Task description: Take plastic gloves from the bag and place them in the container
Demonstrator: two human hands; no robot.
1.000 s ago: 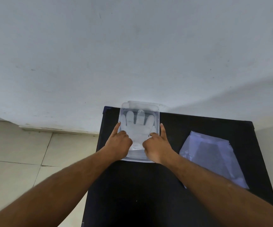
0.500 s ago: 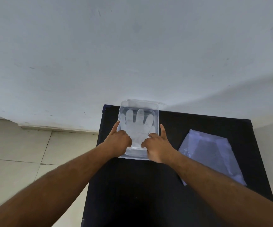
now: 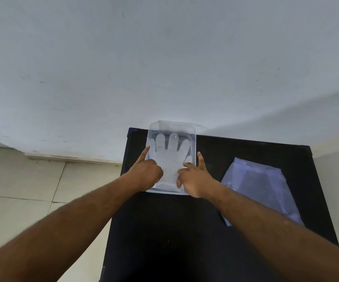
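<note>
Unmoved since earlier: left hand [image 3: 146,173] and right hand [image 3: 193,178], both loosely curled with forefingers outstretched, press on the plastic glove [image 3: 169,155], gripping nothing. Glove: translucent white, spread flat inside clear rectangular container [image 3: 193,139]; near edge partly hidden by hands. Bag [image 3: 260,188] lies flat, apart to the right, on black table [image 3: 164,231]; white wall, tiled floor.

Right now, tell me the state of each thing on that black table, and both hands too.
container: open, no lid on
plastic glove: lying flat inside, fingers spread
bag: flat on the table, untouched
left hand: pressing the glove, index finger extended
right hand: pressing the glove, index finger extended
</note>
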